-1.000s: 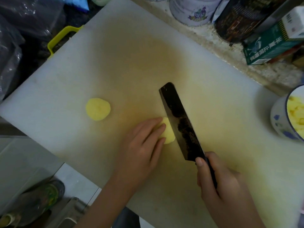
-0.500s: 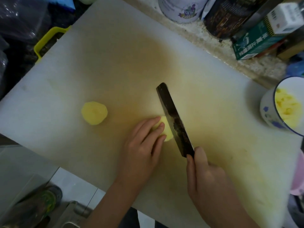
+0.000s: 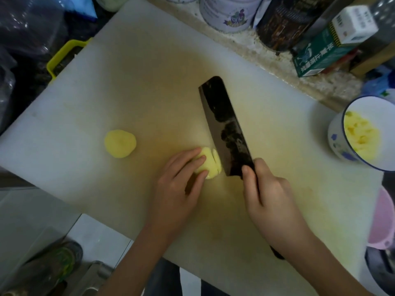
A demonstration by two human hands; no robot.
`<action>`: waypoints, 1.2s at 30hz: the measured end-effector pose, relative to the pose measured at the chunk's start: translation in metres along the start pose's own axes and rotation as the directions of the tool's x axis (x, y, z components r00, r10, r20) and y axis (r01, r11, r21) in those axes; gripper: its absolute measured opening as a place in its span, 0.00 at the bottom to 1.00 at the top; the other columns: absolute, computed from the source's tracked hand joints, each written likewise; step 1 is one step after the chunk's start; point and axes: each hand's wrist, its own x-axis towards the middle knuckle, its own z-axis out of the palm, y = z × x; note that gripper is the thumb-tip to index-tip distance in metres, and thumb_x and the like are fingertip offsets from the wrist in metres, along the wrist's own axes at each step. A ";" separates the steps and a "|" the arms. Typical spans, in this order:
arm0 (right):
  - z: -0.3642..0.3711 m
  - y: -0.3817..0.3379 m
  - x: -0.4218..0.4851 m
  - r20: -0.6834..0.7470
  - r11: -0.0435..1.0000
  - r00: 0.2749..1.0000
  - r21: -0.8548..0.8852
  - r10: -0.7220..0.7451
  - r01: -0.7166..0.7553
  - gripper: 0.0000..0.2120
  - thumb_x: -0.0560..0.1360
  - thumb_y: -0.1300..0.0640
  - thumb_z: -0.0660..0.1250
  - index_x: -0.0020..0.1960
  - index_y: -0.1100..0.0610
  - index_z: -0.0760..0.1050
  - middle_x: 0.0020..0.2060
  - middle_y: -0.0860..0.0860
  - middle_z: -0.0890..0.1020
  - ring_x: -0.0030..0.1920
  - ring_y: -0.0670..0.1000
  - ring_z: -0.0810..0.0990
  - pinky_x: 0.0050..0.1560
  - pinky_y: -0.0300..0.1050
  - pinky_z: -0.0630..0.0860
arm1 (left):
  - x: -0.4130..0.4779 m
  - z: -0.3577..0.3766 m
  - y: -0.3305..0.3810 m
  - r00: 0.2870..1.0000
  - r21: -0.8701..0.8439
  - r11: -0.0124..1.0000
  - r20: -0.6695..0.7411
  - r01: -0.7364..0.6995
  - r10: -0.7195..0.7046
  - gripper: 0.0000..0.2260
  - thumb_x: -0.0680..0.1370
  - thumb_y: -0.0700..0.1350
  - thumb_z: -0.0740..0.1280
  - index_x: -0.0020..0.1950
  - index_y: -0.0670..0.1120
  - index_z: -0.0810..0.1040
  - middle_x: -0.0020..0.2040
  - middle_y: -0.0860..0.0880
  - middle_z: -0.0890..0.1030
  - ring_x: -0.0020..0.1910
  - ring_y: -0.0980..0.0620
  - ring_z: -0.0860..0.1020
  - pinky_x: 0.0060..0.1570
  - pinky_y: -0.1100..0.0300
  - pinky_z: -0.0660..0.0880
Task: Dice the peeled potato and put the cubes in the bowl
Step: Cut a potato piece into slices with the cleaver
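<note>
Leftmost, off the left edge of the cutting board [image 3: 128, 82], lie clear plastic bags [image 3: 27, 28]. A yellow handle [image 3: 62, 54] sits just beside the board's far left corner. On the board, toward its left edge, a peeled potato half [image 3: 120, 143] sits alone, well apart from both hands.

Near the board's middle, closer to the near edge, the left hand [image 3: 179, 186] lies over a second potato piece [image 3: 210, 165]. Its fingers [image 3: 198, 162] are fairly straight and close together, pressing down on top of the piece rather than wrapping it. The thumb is hidden. A thin slice shows at this piece's right end, touching the flat of the cleaver [image 3: 226, 129]. The dark blade stands on its edge, slightly tilted, with its tip toward the far edge.

The right hand [image 3: 269, 199] is wrapped tight round the cleaver's handle, one digit up by the blade's heel, and the handle's butt pokes out under the wrist. On the worktop beyond the far edge stand a flower-printed tin [image 3: 230, 13] and a green box [image 3: 320, 54].

At the board's right edge stands the white bowl [image 3: 335, 137] with blue marks, holding yellow potato cubes [image 3: 361, 135]. Whether it rests on the board or just off it I cannot tell. A pink object [image 3: 382, 221] shows by the near right corner.
</note>
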 end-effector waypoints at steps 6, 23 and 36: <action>0.007 0.003 -0.024 0.015 1.000 1.000 -0.006 0.022 -0.022 0.12 0.81 0.50 0.51 0.41 0.53 0.64 0.19 0.45 0.62 0.22 0.50 0.68 0.20 0.36 0.55 | -0.002 -0.002 0.000 0.999 -0.026 1.000 -0.029 0.014 -0.014 0.11 0.77 0.42 0.68 0.57 0.40 0.81 0.60 0.46 0.79 0.61 0.52 0.76 0.65 0.64 0.68; 0.025 -0.011 -0.024 0.019 0.970 0.998 -0.238 0.055 -0.049 0.09 0.76 0.53 0.52 0.42 0.57 0.64 0.17 0.48 0.61 0.14 0.56 0.65 0.20 0.38 0.42 | 0.001 0.001 0.001 0.998 0.008 1.000 -0.067 0.003 -0.003 0.08 0.76 0.38 0.70 0.54 0.38 0.83 0.57 0.44 0.81 0.58 0.50 0.78 0.61 0.58 0.74; 0.012 -0.001 0.022 0.000 0.996 0.996 -0.013 -0.084 0.084 0.09 0.81 0.53 0.54 0.45 0.57 0.67 0.23 0.49 0.70 0.22 0.52 0.70 0.24 0.51 0.67 | 0.001 0.002 0.000 0.998 -0.003 1.000 -0.063 0.012 -0.012 0.11 0.77 0.46 0.67 0.55 0.41 0.83 0.59 0.48 0.80 0.59 0.54 0.76 0.63 0.64 0.70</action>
